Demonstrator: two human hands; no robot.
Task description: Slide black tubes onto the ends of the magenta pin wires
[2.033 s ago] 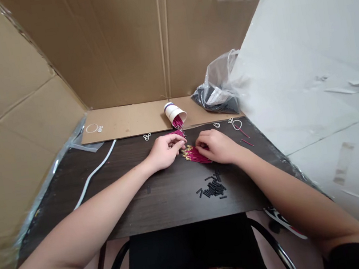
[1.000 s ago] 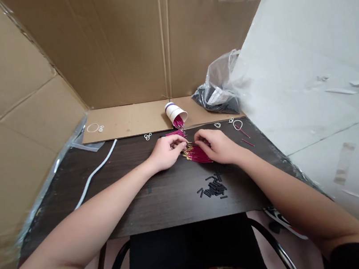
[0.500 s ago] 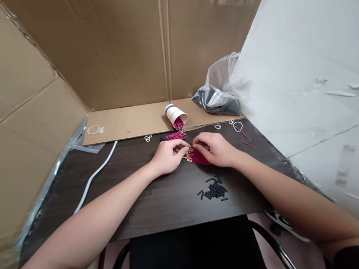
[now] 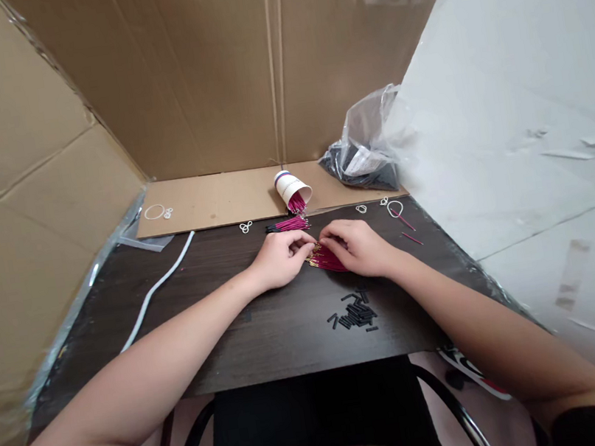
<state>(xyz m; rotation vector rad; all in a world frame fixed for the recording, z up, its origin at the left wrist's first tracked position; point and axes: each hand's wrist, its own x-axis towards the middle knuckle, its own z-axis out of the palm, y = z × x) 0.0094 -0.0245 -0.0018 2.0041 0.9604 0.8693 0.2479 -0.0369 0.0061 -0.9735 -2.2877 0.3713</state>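
Note:
My left hand (image 4: 284, 258) and my right hand (image 4: 356, 248) meet fingertip to fingertip over the dark table. Both are pinched closed; what sits between the fingertips is too small to make out. Just below them lies a fan of magenta wires (image 4: 328, 258) with gold-coloured metal ends, partly covered by my right hand. Behind my hands rests a bundle of magenta wires with black ends (image 4: 287, 225). Nearer to me is a loose pile of short black tubes (image 4: 356, 311).
A white paper cup (image 4: 290, 185) lies tipped with magenta wires inside. A clear bag of black pieces (image 4: 366, 160) stands back right. Rubber bands (image 4: 395, 209) and two stray wires (image 4: 412, 239) lie at right. A pale tube (image 4: 153, 297) curves at left; cardboard walls surround the table.
Almost nothing differs. Both hands stay together over the wires, with only a tiny shift at the fingertips and a slight camera movement.

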